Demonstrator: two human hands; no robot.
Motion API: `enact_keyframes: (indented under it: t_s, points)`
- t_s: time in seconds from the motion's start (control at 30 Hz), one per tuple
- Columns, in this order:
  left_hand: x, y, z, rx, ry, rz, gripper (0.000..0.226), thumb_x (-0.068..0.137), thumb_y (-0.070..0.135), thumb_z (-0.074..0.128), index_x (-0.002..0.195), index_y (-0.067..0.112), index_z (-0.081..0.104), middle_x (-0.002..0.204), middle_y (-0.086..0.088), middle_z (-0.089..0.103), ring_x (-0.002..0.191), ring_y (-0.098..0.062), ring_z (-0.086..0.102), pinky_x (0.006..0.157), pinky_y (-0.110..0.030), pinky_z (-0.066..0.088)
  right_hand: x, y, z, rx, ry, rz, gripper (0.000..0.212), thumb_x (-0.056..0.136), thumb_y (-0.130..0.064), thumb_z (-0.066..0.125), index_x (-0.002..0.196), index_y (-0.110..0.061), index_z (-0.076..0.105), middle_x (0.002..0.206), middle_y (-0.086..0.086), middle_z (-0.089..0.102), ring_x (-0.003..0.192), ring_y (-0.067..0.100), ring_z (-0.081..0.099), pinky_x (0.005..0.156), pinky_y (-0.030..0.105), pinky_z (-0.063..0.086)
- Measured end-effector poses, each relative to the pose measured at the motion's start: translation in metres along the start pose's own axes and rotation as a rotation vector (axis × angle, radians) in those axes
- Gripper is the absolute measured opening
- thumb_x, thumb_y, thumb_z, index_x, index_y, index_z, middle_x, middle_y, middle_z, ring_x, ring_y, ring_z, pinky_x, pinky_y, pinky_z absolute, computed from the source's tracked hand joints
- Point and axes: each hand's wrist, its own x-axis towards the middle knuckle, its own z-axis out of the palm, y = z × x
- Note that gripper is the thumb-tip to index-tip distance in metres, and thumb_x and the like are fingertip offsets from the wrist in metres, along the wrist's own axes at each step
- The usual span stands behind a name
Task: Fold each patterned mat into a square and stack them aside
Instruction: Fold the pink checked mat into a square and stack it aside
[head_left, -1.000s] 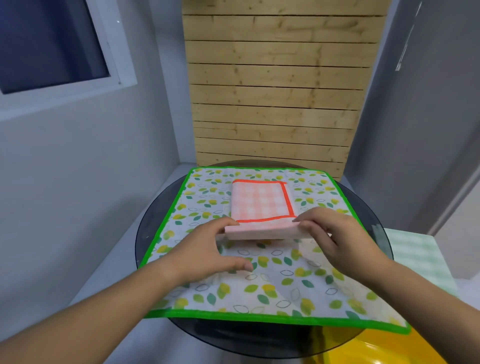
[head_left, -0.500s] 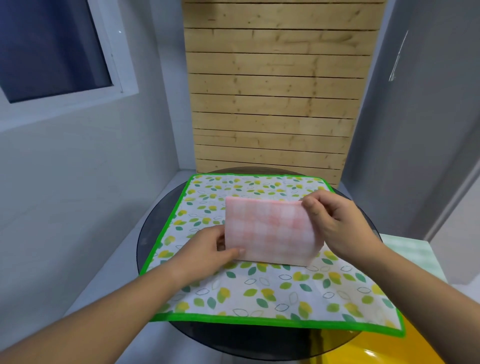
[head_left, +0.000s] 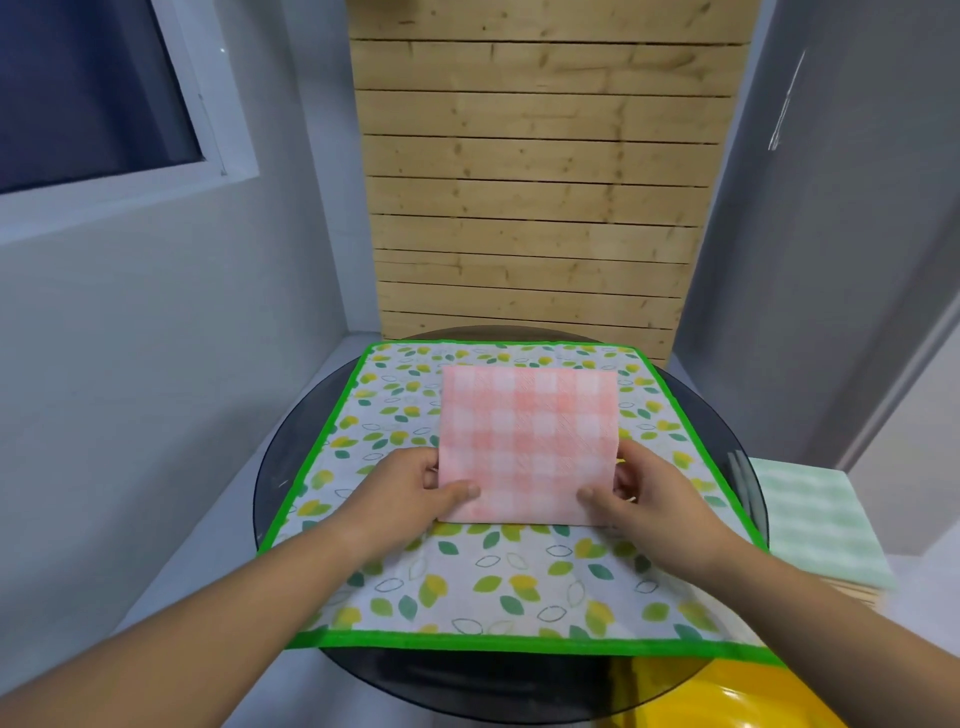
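Head view: left hand (head_left: 410, 493) and right hand (head_left: 654, 493) grip clamped on pink checked mat (head_left: 530, 436); leaf-print mat (head_left: 519, 587) beneath the grip.

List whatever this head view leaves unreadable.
All in the head view:
Pink checked mat: fold layers and underside, hidden by its own top face.
Left hand and right hand: fingers hidden beneath that mat; only thumbs show.
Green checked mat: blurred; what lies stacked under it is unclear.
Yellow object: cut off by the bottom edge.

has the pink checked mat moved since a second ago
Yes. Against the green-edged leaf-print mat, the pink checked mat now reaches nearer the person, its red border hidden.
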Motion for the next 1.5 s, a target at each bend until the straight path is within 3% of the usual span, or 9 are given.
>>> enact_keyframes:
  t_s: [0.07, 0.17, 0.33, 0.43, 0.53, 0.73, 0.93, 1.3, 1.5]
  points:
    - [0.001, 0.003, 0.001, 0.030, 0.024, -0.005, 0.021, 0.094, 0.025, 0.071, 0.115, 0.023, 0.069, 0.063, 0.023, 0.068, 0.057, 0.008, 0.064, 0.061, -0.008, 0.049, 0.002, 0.000, 0.003, -0.055, 0.016, 0.008, 0.027, 0.090, -0.031, 0.066, 0.115, -0.031, 0.057, 0.078, 0.003, 0.063, 0.062, 0.005, 0.059, 0.057, 0.030, 0.052]
    - [0.004, 0.003, 0.000, 0.042, 0.058, -0.050, 0.034, 0.090, 0.035, 0.075, 0.122, 0.029, 0.065, 0.085, 0.013, 0.077, 0.076, -0.001, 0.072, 0.075, -0.025, 0.057, 0.007, -0.001, 0.008, -0.080, 0.019, 0.059, 0.040, 0.092, -0.029, 0.065, 0.128, -0.027, 0.051, 0.076, -0.009, 0.062, 0.057, -0.003, 0.059, 0.048, 0.014, 0.041]
    - [0.008, 0.009, 0.006, 0.232, 0.144, -0.066, 0.055, 0.088, 0.043, 0.074, 0.136, 0.032, 0.051, 0.096, 0.010, 0.067, 0.090, -0.011, 0.064, 0.067, -0.024, 0.045, 0.012, -0.006, 0.015, -0.168, 0.027, 0.117, 0.076, 0.091, -0.026, 0.067, 0.150, -0.034, 0.020, 0.093, -0.005, 0.063, 0.077, 0.014, 0.065, 0.065, 0.028, 0.049]
    - [0.011, 0.009, 0.011, 0.327, 0.090, -0.054, 0.056, 0.095, 0.043, 0.066, 0.146, 0.033, 0.045, 0.124, 0.012, 0.066, 0.116, -0.014, 0.061, 0.097, -0.035, 0.050, 0.015, -0.008, 0.020, -0.393, -0.003, 0.126, 0.052, 0.092, -0.033, 0.063, 0.140, -0.029, 0.044, 0.118, 0.001, 0.055, 0.086, 0.015, 0.060, 0.082, 0.029, 0.047]
    - [0.013, 0.011, 0.017, 0.452, 0.021, -0.102, 0.062, 0.102, 0.050, 0.050, 0.157, 0.028, 0.031, 0.158, -0.001, 0.039, 0.141, -0.021, 0.042, 0.114, -0.034, 0.036, 0.015, -0.008, 0.024, -0.486, -0.054, 0.165, 0.043, 0.092, -0.039, 0.058, 0.134, -0.029, 0.052, 0.121, 0.002, 0.047, 0.087, 0.016, 0.059, 0.085, 0.027, 0.046]
    - [0.010, 0.019, 0.035, 0.708, -0.034, -0.194, 0.087, 0.090, 0.080, 0.029, 0.160, 0.029, 0.019, 0.150, -0.009, 0.028, 0.133, -0.029, 0.044, 0.104, -0.041, 0.042, 0.016, -0.007, 0.032, -0.600, -0.047, 0.215, 0.055, 0.085, -0.070, 0.047, 0.129, -0.037, 0.049, 0.118, 0.001, 0.047, 0.101, 0.021, 0.058, 0.092, 0.037, 0.047]
    - [0.003, 0.018, 0.056, 1.031, 0.093, -0.149, 0.091, 0.092, 0.078, 0.011, 0.160, 0.017, 0.017, 0.144, -0.014, 0.032, 0.131, -0.031, 0.036, 0.109, -0.045, 0.025, 0.009, -0.011, 0.051, -0.757, 0.045, 0.229, 0.065, 0.082, -0.081, 0.026, 0.126, -0.036, 0.041, 0.113, 0.001, 0.043, 0.111, 0.024, 0.043, 0.093, 0.041, 0.032]
    - [0.010, 0.013, 0.038, 0.931, -0.031, -0.148, 0.099, 0.086, 0.086, 0.019, 0.161, 0.023, 0.009, 0.146, -0.011, 0.028, 0.130, -0.030, 0.039, 0.104, -0.044, 0.037, 0.008, -0.004, 0.050, -0.867, 0.079, 0.125, 0.071, 0.080, -0.084, 0.018, 0.127, -0.037, 0.042, 0.106, 0.000, 0.039, 0.103, 0.024, 0.046, 0.091, 0.042, 0.033]
    - [0.007, 0.005, 0.032, 0.924, -0.043, -0.143, 0.100, 0.080, 0.092, 0.019, 0.160, 0.034, 0.006, 0.140, -0.008, 0.030, 0.133, -0.028, 0.033, 0.111, -0.043, 0.028, 0.011, 0.000, 0.038, -0.877, -0.025, 0.132, 0.072, 0.080, -0.085, 0.020, 0.138, -0.044, 0.032, 0.115, 0.003, 0.042, 0.111, 0.026, 0.045, 0.097, 0.043, 0.031]
